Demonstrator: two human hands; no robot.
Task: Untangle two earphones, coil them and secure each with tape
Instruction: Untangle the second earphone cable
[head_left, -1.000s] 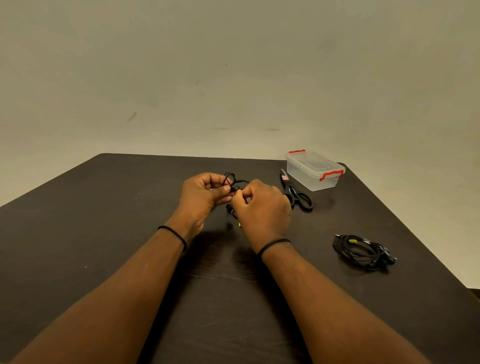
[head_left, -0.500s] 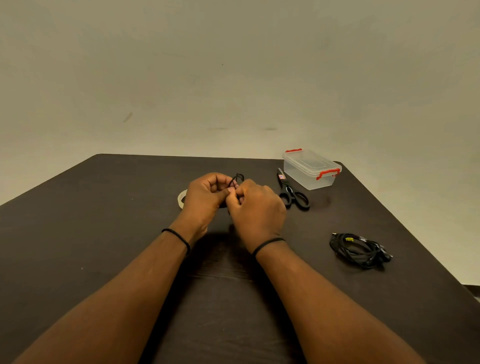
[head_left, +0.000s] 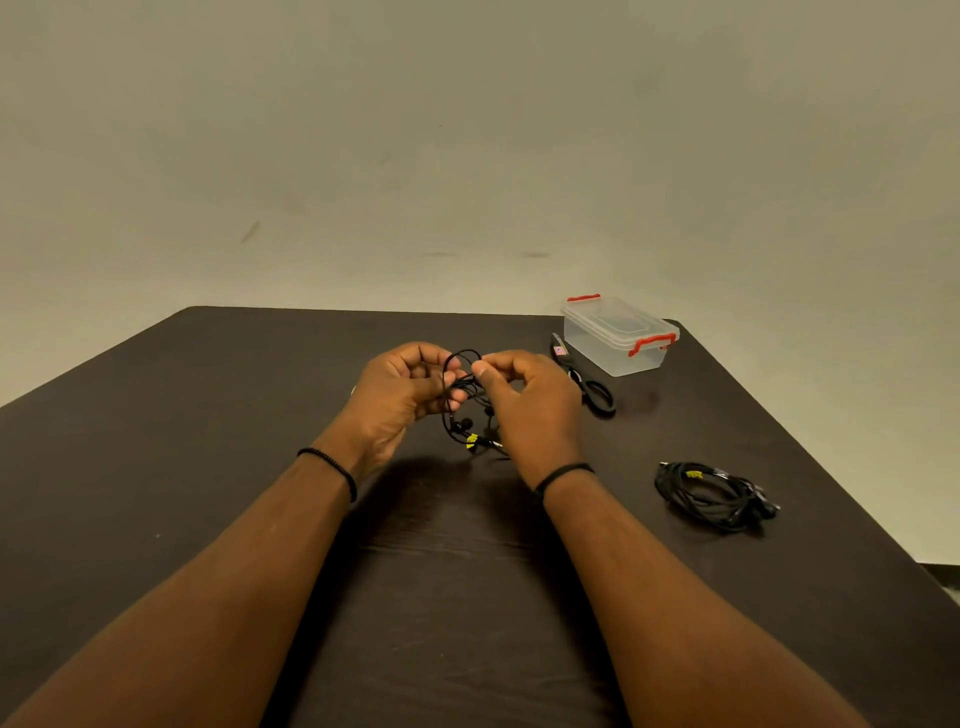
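A black earphone with a yellow tag hangs in loose loops between my hands above the middle of the dark table. My left hand grips its cable on the left side. My right hand pinches the cable between thumb and forefinger at the top of the loops. A second black earphone, coiled and bearing a yellow tag, lies on the table to the right, apart from both hands. The tape roll is almost wholly hidden behind my left hand.
Black-handled scissors lie just right of my right hand. A clear plastic box with red clips stands closed at the back right corner. The table's right edge runs close behind the coiled earphone.
My hands have drawn slightly apart and lifted, so the cable loops and the yellow tag now show between them. The tape roll seen half a second ago is covered by my left hand.
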